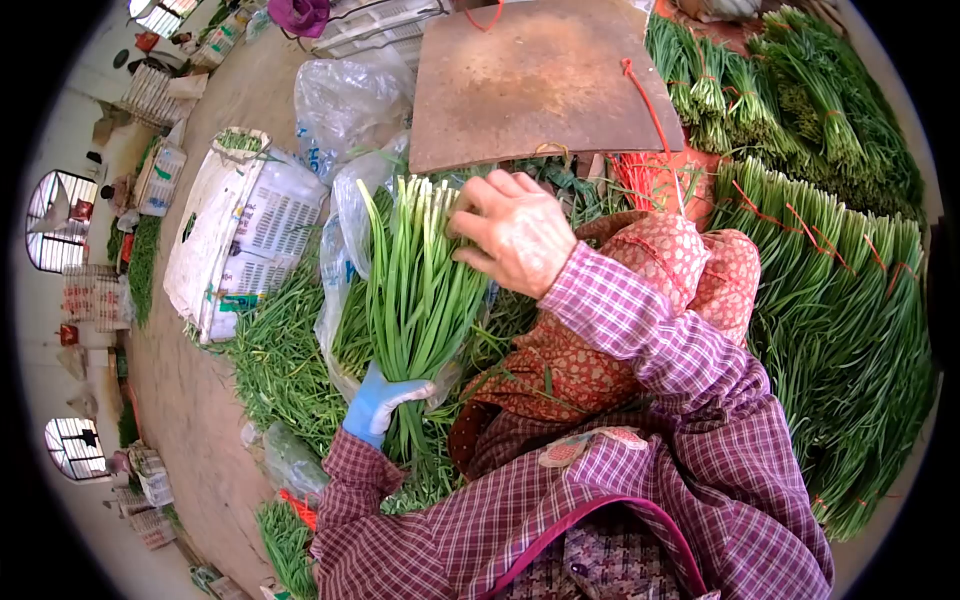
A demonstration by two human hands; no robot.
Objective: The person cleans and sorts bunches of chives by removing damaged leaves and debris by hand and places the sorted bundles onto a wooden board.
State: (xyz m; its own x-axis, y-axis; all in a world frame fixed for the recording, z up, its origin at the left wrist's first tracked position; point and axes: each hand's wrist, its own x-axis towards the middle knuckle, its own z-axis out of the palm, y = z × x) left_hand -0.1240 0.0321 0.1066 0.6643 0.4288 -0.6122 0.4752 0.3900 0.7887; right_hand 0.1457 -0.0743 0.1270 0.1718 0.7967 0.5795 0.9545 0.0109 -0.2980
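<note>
While the left hand (380, 403) (gloved in blue) gripped the green bunch (415, 290) over the plastic bag (345, 220), the right hand (518, 235) curled beside the pale ends (420, 197); whether it pinched any was unclear.

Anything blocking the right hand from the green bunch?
Nothing visible. The right hand is right at the pale stalk ends of the green bunch; the gloved left hand grips lower down, and the clear plastic lies beside and behind the bunch.
</note>
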